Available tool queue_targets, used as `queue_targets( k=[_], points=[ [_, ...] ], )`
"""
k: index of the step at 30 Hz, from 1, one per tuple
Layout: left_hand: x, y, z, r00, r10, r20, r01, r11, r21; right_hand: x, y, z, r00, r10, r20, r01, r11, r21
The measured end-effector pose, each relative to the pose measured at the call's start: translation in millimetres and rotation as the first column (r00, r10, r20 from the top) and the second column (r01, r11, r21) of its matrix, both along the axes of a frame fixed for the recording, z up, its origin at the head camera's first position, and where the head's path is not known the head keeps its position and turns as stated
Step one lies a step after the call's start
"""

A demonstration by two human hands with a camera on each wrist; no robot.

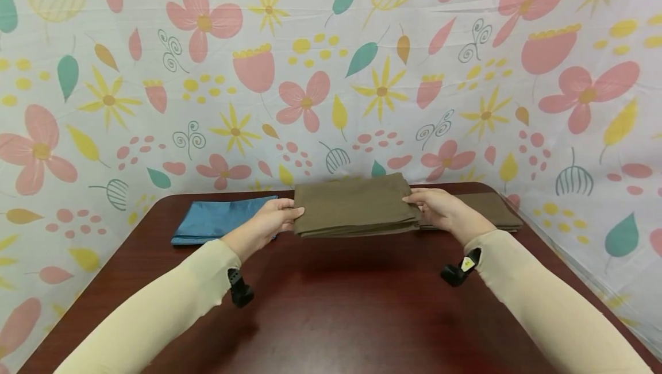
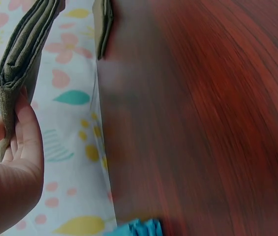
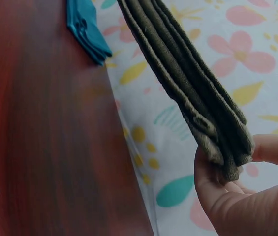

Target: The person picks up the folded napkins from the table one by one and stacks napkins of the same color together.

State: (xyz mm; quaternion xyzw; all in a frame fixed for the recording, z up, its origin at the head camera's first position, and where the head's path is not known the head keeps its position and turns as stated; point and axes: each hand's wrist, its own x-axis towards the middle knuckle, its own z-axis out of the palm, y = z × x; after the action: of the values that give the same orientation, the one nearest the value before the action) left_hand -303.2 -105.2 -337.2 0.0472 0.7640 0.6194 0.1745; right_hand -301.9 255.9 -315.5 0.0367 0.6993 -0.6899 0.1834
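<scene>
A folded olive-brown cloth hangs level above the table between both hands. My left hand pinches its left edge, thumb in front and fingers behind. On the opposite edge, my right hand grips it the same way. Seen from the left wrist, the cloth shows several stacked layers at its end, with the left hand below. The right wrist view shows the layered long edge of the cloth held by the right hand.
Left on the dark red-brown table lies a folded blue cloth, partly behind the left hand. Another folded brown cloth lies at the back right, partly behind the right hand. A flower-patterned curtain stands behind the table.
</scene>
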Motion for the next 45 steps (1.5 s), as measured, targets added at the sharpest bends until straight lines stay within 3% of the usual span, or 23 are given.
queue_targets(
  k=[8,13,21,31,41,45],
  points=[
    [-4.6,38.5,2.0,0.999,0.014,-0.033,-0.012,0.998,0.056,-1.4,31.0,6.0,0.999,-0.048,-0.018,0.048,0.999,0.005],
    [-5.8,52.8,1.8,0.998,0.024,-0.05,-0.019,0.995,0.101,-1.2,43.5,5.9,0.999,-0.034,-0.013,0.034,0.999,-0.006],
    [-3.3,59.2,-8.4,0.997,0.033,-0.069,-0.024,0.992,0.124,-1.5,47.9,-0.3,1.0,-0.026,-0.003,0.026,1.0,-0.011],
    [-4.8,73.7,2.5,0.995,0.022,-0.101,-0.002,0.982,0.188,-2.6,63.3,6.0,1.0,-0.012,-0.024,0.013,1.0,0.017],
    [-3.8,84.8,-1.6,0.996,0.03,-0.081,-0.015,0.982,0.186,1.3,76.3,0.2,0.999,-0.001,-0.037,0.003,0.999,0.051],
    [-2.2,89.2,-5.9,0.997,0.006,-0.071,0.006,0.983,0.181,6.2,82.4,-4.8,0.999,0.005,-0.039,-0.002,0.998,0.065]
  ],
)
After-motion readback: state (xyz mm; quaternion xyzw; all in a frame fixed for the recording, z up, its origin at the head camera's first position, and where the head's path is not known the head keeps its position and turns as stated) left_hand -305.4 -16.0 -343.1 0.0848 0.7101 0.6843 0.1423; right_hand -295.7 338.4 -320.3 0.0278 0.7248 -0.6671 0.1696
